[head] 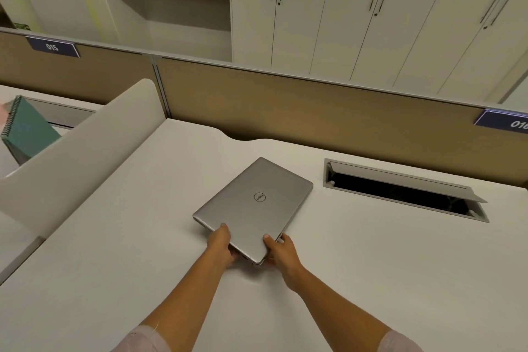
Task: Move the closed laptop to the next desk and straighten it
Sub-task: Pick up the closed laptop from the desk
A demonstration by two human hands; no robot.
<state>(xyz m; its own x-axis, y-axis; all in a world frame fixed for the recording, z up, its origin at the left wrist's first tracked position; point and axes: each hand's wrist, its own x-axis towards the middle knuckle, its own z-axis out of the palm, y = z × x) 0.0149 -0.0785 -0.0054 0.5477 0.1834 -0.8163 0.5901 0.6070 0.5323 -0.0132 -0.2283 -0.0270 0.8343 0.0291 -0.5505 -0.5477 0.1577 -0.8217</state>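
A closed silver laptop (254, 206) with a round logo on its lid lies on the white desk (114, 237), turned diagonally with one corner pointing toward me. My left hand (221, 244) grips its near left edge, thumb on the lid and fingers underneath. My right hand (281, 253) holds the near right edge the same way, close to that corner. The far end of the laptop rests on or just above the desk surface; I cannot tell which.
An open cable hatch (405, 188) with a raised flap sits in the desk right of the laptop. A curved white divider (85, 151) separates the left desk, where a teal spiral notebook (25, 128) stands. A brown partition (314, 111) runs behind, white cabinets beyond.
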